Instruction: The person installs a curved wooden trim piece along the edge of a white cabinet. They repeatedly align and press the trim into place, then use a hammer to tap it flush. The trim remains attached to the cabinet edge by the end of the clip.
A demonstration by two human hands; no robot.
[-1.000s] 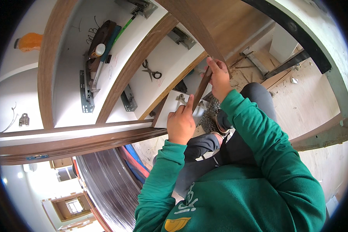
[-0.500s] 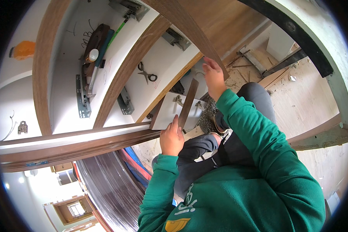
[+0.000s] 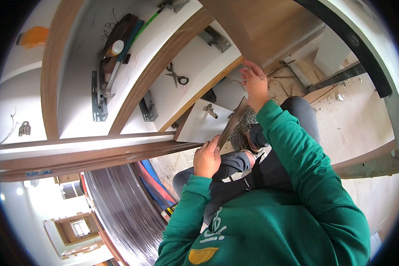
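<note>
At the cabinet's lower edge, my left hand (image 3: 207, 159) has its fingers closed on the near end of a small cabinet door (image 3: 198, 122), which has a white inner face and brown edges. A metal hinge (image 3: 211, 111) is fixed on that white face, and the door stands tilted out from the cabinet. Farther up, my right hand (image 3: 255, 84) is beside the edge of a larger brown wood panel (image 3: 235, 31). Its fingers are bent and pinched together; whatever lies between the tips is too small to make out.
Scissors (image 3: 177, 74) lie in one cabinet compartment. A hammer (image 3: 112, 80) and other tools lie in the compartment to the left, near metal drawer runners (image 3: 99, 95). My crossed legs (image 3: 270, 155) are below the door. Wood scraps litter the floor (image 3: 359, 115) at right.
The small door has turned, so more of its white face shows. My left hand has moved right and up along with it. My right hand has shifted slightly right, and its fingers have curled in.
</note>
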